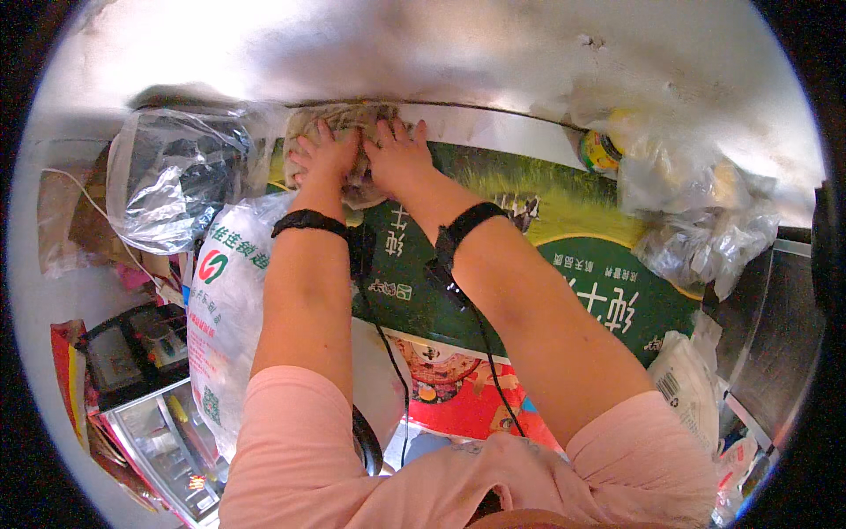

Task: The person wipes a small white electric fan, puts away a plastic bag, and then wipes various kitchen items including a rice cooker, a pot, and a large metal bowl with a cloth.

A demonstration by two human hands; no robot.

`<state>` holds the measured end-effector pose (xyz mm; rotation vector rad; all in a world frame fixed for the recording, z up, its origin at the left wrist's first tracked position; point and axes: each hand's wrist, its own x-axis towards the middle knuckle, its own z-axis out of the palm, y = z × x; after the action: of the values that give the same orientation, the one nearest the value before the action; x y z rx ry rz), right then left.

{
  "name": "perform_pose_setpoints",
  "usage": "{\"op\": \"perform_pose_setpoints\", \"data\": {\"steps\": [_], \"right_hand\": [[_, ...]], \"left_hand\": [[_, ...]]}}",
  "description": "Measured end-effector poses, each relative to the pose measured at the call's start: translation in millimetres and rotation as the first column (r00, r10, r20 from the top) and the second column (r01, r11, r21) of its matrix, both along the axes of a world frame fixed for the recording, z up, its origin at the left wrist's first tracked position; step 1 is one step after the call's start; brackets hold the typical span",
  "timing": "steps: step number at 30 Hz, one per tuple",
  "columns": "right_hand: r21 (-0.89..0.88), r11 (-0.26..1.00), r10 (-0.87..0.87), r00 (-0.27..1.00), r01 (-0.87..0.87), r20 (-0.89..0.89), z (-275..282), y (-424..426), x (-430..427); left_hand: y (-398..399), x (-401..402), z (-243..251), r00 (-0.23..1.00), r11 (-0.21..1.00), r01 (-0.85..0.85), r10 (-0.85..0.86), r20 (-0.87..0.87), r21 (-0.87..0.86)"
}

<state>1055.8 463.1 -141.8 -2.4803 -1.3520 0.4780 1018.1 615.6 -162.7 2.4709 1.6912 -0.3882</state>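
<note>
Both my hands lie on a brownish, lumpy bundle (pixel 363 190) that looks wrapped in clear plastic. My left hand (pixel 328 152) is spread over its left part, fingers apart and pointing away from me. Over the right part rests my right hand (pixel 402 159), its fingers also spread. Neither hand is closed around it. The bundle sits at the back edge of a green cardboard carton (pixel 423 314) printed with a meadow, cows and writing. Black straps (pixel 310 221) with cables circle both forearms. What the plastic contains cannot be made out.
Left stand a clear plastic bag (pixel 182 178) with dark contents and a full white printed bag (pixel 231 317). Crumpled clear bags (pixel 707 225) and a small round container (pixel 600 151) are at the right. A pale wall (pixel 423 53) rises behind; a red printed box (pixel 449 403) is nearer me.
</note>
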Motion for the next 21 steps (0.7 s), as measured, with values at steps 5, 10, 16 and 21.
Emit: {"op": "perform_pose_setpoints", "data": {"steps": [5,10,16,21], "right_hand": [[-0.001,0.999,0.052,0.998,-0.052,0.037,-5,-4,2],[0.012,0.999,0.041,0.997,-0.042,0.072,-2,-34,1],[-0.148,0.986,0.096,0.991,-0.081,0.097,27,-93,-22],[-0.303,0.952,0.075,0.992,-0.039,0.106,38,-161,-50]], "left_hand": [[-13,-2,2,1.0,0.999,-0.009,0.009,0.015,-0.036],[-49,1,-2,0.994,0.985,-0.109,0.108,-0.016,-0.131],[-81,-28,-32,0.953,0.973,0.074,-0.134,-0.271,-0.22],[-203,-40,51,0.978,0.949,0.011,-0.077,-0.196,-0.315]]}}
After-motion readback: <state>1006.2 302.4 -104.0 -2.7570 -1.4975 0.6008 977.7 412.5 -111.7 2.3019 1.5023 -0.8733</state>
